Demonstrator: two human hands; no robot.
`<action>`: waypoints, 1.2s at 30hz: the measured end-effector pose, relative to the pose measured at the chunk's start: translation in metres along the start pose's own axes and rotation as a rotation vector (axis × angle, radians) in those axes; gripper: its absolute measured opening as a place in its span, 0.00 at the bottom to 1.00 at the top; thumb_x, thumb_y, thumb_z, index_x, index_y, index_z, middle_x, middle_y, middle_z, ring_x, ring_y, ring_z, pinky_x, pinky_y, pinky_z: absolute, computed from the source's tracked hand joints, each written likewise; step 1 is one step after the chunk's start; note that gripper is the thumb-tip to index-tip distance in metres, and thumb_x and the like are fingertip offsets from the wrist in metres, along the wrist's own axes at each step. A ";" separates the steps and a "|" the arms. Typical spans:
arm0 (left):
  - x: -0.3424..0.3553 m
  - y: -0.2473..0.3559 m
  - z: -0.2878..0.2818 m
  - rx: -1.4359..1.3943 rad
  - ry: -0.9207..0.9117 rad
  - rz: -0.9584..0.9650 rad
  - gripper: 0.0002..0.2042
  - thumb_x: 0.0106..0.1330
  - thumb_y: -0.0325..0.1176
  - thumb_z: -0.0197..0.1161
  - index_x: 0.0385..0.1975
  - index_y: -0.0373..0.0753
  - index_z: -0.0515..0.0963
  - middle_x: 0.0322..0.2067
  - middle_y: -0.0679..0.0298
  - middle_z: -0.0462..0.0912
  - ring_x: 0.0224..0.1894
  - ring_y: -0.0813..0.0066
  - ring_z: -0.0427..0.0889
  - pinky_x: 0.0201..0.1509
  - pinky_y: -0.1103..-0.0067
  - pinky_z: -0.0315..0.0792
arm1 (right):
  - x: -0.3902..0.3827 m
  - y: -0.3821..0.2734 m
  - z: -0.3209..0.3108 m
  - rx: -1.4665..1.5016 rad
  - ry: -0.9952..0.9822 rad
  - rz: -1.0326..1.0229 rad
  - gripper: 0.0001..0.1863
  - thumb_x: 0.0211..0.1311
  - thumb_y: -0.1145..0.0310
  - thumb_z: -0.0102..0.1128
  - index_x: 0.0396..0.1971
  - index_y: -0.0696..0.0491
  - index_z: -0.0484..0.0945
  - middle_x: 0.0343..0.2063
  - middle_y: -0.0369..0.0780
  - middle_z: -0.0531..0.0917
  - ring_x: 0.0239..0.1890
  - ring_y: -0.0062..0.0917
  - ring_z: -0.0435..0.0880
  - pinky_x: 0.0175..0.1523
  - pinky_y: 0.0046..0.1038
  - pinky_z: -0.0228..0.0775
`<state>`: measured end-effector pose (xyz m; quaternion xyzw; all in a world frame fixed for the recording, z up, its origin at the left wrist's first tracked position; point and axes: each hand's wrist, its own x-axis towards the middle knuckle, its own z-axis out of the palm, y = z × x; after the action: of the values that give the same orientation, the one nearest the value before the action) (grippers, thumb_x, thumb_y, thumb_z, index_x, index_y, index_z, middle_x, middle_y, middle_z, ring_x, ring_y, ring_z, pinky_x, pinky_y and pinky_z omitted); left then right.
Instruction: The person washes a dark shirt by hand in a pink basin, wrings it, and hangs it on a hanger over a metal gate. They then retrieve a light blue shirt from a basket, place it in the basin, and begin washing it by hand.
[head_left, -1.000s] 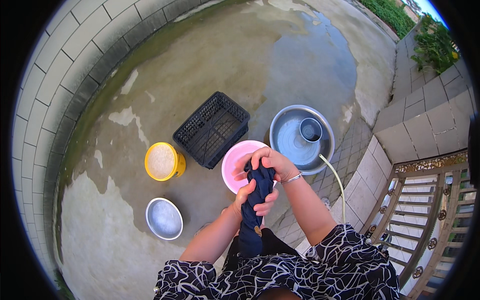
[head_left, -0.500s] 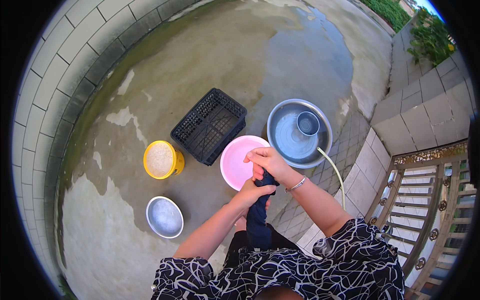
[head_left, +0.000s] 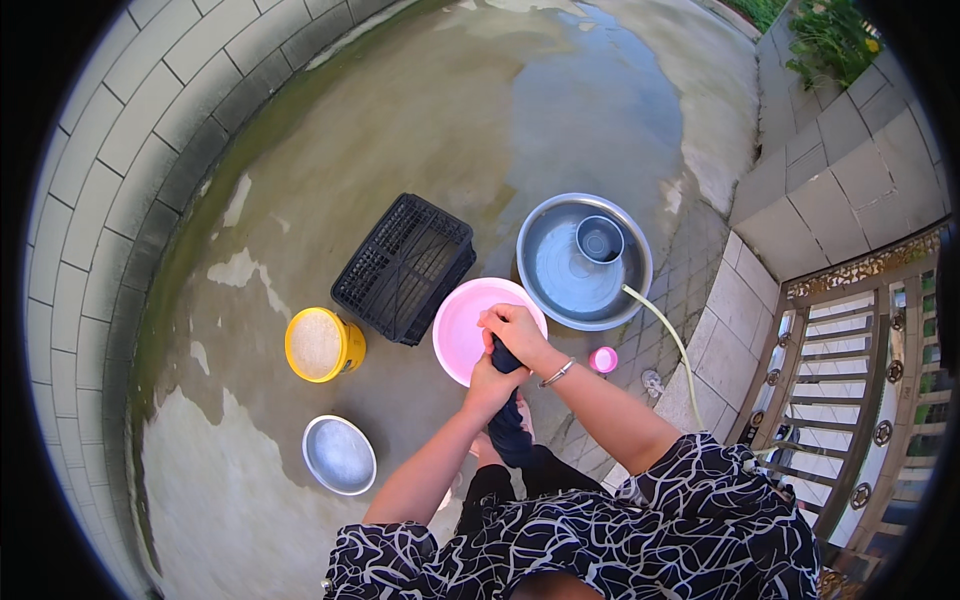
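Observation:
A dark navy cloth (head_left: 512, 436), twisted into a rope, hangs from my hands toward my feet. My right hand (head_left: 517, 333) is closed round its upper end. Just below, my left hand (head_left: 489, 386) wraps the same cloth with the thumb lying across it. Both hands overlap the near right part of a pink basin (head_left: 447, 348) on the ground. Fingers and palms hide much of the gripped part, so the kind of garment, if it is one, does not show.
Beyond the pink basin stand a black plastic crate (head_left: 400, 275) and a wide metal basin (head_left: 560, 295) holding a smaller round vessel (head_left: 600, 240) and a hose (head_left: 665, 325). Leftward are a yellow bucket (head_left: 353, 350) and metal bowl (head_left: 340, 460). A pink cup (head_left: 603, 359) sits near my right forearm.
My hands, still closed on the cloth, have come slightly lower and left in the picture. The whole view has shifted a little, and the pink cup beside my right forearm now shows.

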<state>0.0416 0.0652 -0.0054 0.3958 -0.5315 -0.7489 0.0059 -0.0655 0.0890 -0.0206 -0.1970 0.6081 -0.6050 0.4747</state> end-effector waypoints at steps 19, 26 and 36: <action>0.025 0.047 -0.071 -0.035 0.211 0.441 0.19 0.44 0.21 0.67 0.37 0.37 0.69 0.31 0.66 0.75 0.31 0.76 0.75 0.32 0.80 0.72 | -0.161 0.033 -0.104 -0.165 0.398 0.280 0.11 0.59 0.63 0.48 0.34 0.55 0.71 0.24 0.36 0.78 0.24 0.17 0.76 0.27 0.19 0.67; 0.015 0.035 -0.031 -0.107 -0.255 0.203 0.24 0.43 0.18 0.65 0.43 0.36 0.67 0.35 0.65 0.73 0.36 0.73 0.74 0.40 0.76 0.71 | -0.212 0.056 -0.056 -0.176 0.578 0.162 0.13 0.58 0.62 0.49 0.34 0.58 0.71 0.24 0.37 0.78 0.24 0.19 0.77 0.28 0.20 0.69; -0.055 0.005 0.109 -0.303 -0.972 -0.150 0.18 0.57 0.34 0.57 0.45 0.37 0.63 0.36 0.57 0.71 0.37 0.66 0.73 0.42 0.70 0.72 | -0.331 0.050 0.001 0.563 0.620 0.197 0.30 0.58 0.42 0.42 0.50 0.51 0.63 0.38 0.41 0.75 0.35 0.25 0.77 0.38 0.30 0.71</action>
<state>0.0123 0.1730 0.0439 0.0335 -0.3285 -0.9133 -0.2383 0.1085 0.3670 0.0452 0.1906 0.5491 -0.7297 0.3602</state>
